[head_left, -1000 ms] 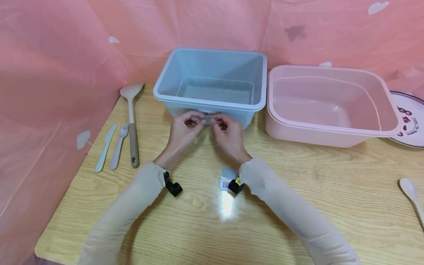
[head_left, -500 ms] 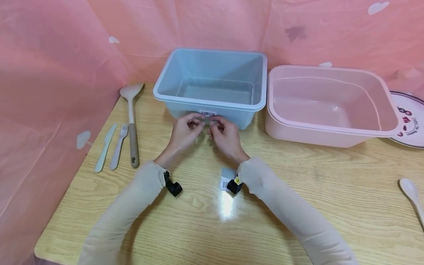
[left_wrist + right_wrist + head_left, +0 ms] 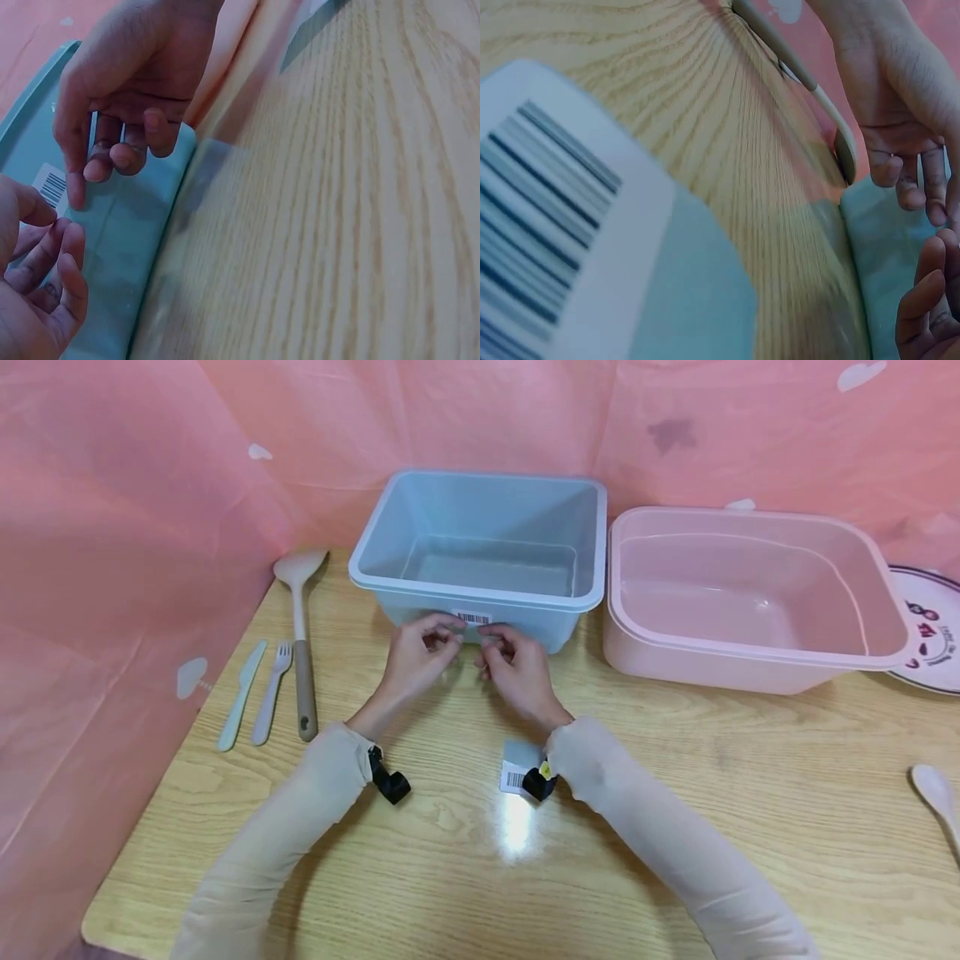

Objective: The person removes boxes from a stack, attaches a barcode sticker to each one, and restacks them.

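Observation:
A light blue plastic bin (image 3: 480, 587) stands near the back, with a white barcode label (image 3: 472, 617) flat on its front wall. My left hand (image 3: 422, 653) has its index fingertip at the label's lower left; in the left wrist view its thumb and index tips meet there. From the other side my right hand (image 3: 519, 672) touches the label's lower edge with a fairly straight index finger, its other fingers loosely bent. A small grey card (image 3: 517, 760) with a barcode lies on the table under my right wrist, and it looms large in the right wrist view.
To the right of the blue bin is a pink bin (image 3: 738, 662), partly covering a printed plate (image 3: 933, 631). A turner (image 3: 302, 643), fork (image 3: 272, 693) and knife (image 3: 242, 695) lie at the left. A spoon (image 3: 933, 793) sits at the far right. Pink cloth (image 3: 487, 410) hangs behind.
The label, partly covered by fingers a second ago, now shows whole. My hands have slid slightly down it, and my right fingertips have moved a little apart from the left ones.

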`<state>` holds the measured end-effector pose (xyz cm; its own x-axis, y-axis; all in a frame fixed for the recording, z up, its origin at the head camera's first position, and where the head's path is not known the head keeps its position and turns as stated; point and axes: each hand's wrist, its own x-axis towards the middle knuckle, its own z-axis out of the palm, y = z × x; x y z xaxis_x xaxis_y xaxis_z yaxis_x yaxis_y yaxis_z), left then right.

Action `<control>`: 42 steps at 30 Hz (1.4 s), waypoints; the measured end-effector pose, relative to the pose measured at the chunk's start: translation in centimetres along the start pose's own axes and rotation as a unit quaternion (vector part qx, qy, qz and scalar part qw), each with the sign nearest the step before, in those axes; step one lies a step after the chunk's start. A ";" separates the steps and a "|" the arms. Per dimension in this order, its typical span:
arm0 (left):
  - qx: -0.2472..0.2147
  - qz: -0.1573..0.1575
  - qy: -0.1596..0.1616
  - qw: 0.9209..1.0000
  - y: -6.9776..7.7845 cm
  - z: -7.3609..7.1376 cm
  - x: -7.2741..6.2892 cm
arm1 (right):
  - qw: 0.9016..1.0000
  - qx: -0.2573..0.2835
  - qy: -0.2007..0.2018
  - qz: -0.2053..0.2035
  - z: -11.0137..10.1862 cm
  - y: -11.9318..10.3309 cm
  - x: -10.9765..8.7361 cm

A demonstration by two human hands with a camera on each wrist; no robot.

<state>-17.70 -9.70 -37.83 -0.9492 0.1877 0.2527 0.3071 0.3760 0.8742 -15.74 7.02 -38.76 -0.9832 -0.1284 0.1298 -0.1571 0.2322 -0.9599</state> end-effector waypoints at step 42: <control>-0.023 -0.117 -0.276 0.954 3.5 2.2 -10.1 | 0.977 -0.198 -0.047 0.059 -7.4 0.2 -14.5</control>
<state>-6.94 -8.26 -38.28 -0.8061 0.5579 -0.1975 0.0757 0.4282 0.9005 -2.21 16.04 -39.01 -0.9867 -0.1615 -0.0160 -0.0859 0.6036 -0.7927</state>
